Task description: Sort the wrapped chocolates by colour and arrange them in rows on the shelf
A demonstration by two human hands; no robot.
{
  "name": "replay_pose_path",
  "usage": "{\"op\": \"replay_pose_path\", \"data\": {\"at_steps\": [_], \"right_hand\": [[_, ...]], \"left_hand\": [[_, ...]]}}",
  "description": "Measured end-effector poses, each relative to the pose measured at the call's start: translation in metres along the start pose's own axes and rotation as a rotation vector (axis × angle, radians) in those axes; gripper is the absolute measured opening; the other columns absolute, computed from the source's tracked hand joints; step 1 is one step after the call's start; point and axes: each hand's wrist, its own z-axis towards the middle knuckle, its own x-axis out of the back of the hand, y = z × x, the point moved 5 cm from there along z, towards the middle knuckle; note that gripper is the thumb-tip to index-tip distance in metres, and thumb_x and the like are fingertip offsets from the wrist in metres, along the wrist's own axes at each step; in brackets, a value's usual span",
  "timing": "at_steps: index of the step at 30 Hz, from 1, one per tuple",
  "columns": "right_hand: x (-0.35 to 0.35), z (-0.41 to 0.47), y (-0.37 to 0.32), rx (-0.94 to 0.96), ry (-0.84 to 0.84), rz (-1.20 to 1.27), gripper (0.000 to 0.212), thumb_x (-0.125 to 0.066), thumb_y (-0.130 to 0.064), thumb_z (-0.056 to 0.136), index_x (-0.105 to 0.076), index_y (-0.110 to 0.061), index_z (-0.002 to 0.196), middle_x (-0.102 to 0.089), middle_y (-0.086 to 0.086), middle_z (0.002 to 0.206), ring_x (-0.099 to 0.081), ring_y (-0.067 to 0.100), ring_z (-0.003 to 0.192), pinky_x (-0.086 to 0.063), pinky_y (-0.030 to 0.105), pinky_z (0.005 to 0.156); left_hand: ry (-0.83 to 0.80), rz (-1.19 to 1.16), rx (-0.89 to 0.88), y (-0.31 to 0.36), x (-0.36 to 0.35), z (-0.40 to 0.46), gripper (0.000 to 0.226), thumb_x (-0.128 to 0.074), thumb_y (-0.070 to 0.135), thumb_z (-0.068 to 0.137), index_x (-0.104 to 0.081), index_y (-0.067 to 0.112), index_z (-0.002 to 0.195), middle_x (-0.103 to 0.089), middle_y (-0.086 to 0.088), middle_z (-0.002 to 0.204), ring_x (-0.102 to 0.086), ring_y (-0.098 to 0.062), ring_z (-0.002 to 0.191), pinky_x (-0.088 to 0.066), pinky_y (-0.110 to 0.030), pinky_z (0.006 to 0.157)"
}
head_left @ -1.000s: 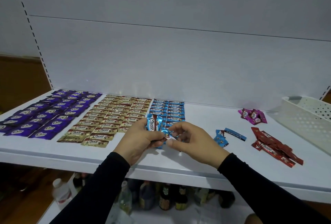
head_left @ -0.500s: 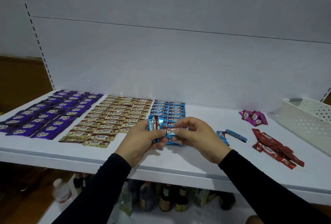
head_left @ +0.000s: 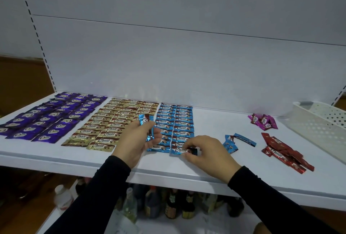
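since half a second ago right hand (head_left: 206,151) has dropped to the shelf (head_left: 206,174) front edge, fingertips pinching a blue chocolate (head_left: 180,150) flat at the near end of the blue rows (head_left: 175,121), long axis along that edge. left hand (head_left: 138,140) grips spare blue wrappers (head_left: 148,127) just left, raised.

We see a shelf (head_left: 187,175) carrying three blocks of chocolates in rows: one block (head_left: 50,116) at far left, a second (head_left: 114,121) to its right, a third (head_left: 174,121) beside that. The left hand (head_left: 136,140) is above the gap between second and third blocks; the right hand (head_left: 207,151) touches the nearest chocolate (head_left: 180,150) of the third. Further right lie a loose pair (head_left: 236,141), a near pile (head_left: 284,152) and a smaller pile (head_left: 263,120) behind it. A basket (head_left: 318,129) stands at far right. Bottles (head_left: 168,205) stand below the shelf.
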Motion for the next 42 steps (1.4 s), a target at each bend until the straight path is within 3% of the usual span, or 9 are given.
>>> {"op": "replay_pose_path", "data": {"at_steps": [3,9,12,18,24,31,34,39,42], "right_hand": [[-0.007,0.000,-0.002,0.019,-0.033,-0.054,0.022,-0.063,-0.038,0.092,-0.071,-0.021,0.103,-0.068,-0.007,0.105,-0.055,0.007,0.095,-0.045,0.023,0.081],[-0.006,-0.006,-0.004,0.083,0.018,-0.008,0.025,-0.061,-0.033,0.095,-0.071,-0.018,0.112,-0.067,-0.003,0.112,-0.056,0.012,0.106,-0.046,0.026,0.090],[-0.012,-0.011,-0.008,0.170,-0.070,-0.075,0.038,-0.051,-0.044,0.097,-0.067,-0.021,0.123,-0.063,-0.006,0.121,-0.051,0.009,0.111,-0.039,0.019,0.094],[-0.015,-0.014,-0.008,0.201,-0.156,-0.171,0.057,-0.030,-0.060,0.096,-0.064,-0.024,0.125,-0.059,-0.006,0.123,-0.051,0.012,0.111,-0.045,0.033,0.096],[-0.017,-0.013,-0.007,0.174,-0.177,-0.184,0.068,-0.024,-0.066,0.092,-0.059,-0.023,0.132,-0.055,-0.006,0.132,-0.046,0.012,0.120,-0.041,0.033,0.103],[-0.016,-0.011,-0.007,0.191,-0.165,-0.176,0.055,-0.036,-0.059,0.098,-0.058,-0.023,0.134,-0.054,-0.006,0.132,-0.045,0.011,0.120,-0.041,0.032,0.102],[-0.014,-0.011,-0.009,0.199,-0.103,-0.118,0.060,-0.032,-0.062,0.096,-0.063,-0.022,0.128,-0.058,-0.005,0.127,-0.049,0.009,0.115,-0.043,0.029,0.100],[-0.001,0.001,-0.007,0.031,0.095,0.117,0.034,-0.050,-0.042,0.099,-0.068,-0.022,0.119,-0.062,-0.007,0.116,-0.053,0.001,0.104,-0.043,0.012,0.088],[0.006,0.011,-0.013,-0.080,0.172,0.349,0.027,-0.054,-0.039,0.098,-0.068,-0.026,0.117,-0.064,-0.009,0.112,-0.059,0.002,0.100,-0.050,0.021,0.086]], "left_hand": [[-0.007,-0.007,-0.006,0.003,0.000,-0.005,0.005,-0.057,0.011,0.100,-0.061,0.008,0.097,-0.070,-0.019,0.093,-0.067,-0.025,0.080,-0.061,-0.028,0.059],[0.011,0.008,-0.005,0.002,0.003,-0.008,0.006,-0.058,0.014,0.100,-0.062,0.011,0.098,-0.072,-0.019,0.096,-0.069,-0.025,0.082,-0.062,-0.029,0.063],[0.017,0.012,-0.002,0.002,0.003,-0.008,0.005,-0.059,0.014,0.099,-0.062,0.012,0.098,-0.072,-0.018,0.096,-0.070,-0.024,0.080,-0.061,-0.029,0.063],[0.022,0.006,0.016,0.001,0.000,-0.009,0.003,-0.060,0.015,0.099,-0.061,0.012,0.099,-0.073,-0.017,0.096,-0.071,-0.025,0.083,-0.061,-0.031,0.064],[0.026,0.006,0.026,-0.001,0.000,-0.009,0.001,-0.061,0.014,0.098,-0.061,0.014,0.097,-0.073,-0.018,0.096,-0.071,-0.024,0.081,-0.062,-0.031,0.065],[0.016,-0.010,0.045,-0.003,0.000,-0.008,0.004,-0.058,0.010,0.099,-0.060,0.011,0.096,-0.072,-0.019,0.097,-0.070,-0.026,0.083,-0.062,-0.033,0.068],[-0.032,-0.044,0.071,-0.005,-0.002,-0.008,0.015,-0.047,-0.001,0.101,-0.059,0.006,0.096,-0.069,-0.023,0.103,-0.070,-0.030,0.091,-0.061,-0.035,0.071],[-0.196,-0.019,0.107,-0.008,-0.005,-0.011,0.021,-0.044,-0.006,0.101,-0.063,0.003,0.103,-0.074,-0.020,0.099,-0.075,-0.025,0.085,-0.063,-0.028,0.065],[-0.288,0.025,0.110,-0.010,-0.007,-0.013,0.016,-0.052,-0.003,0.098,-0.064,-0.001,0.109,-0.076,-0.016,0.089,-0.075,-0.021,0.076,-0.059,-0.021,0.055]]}}
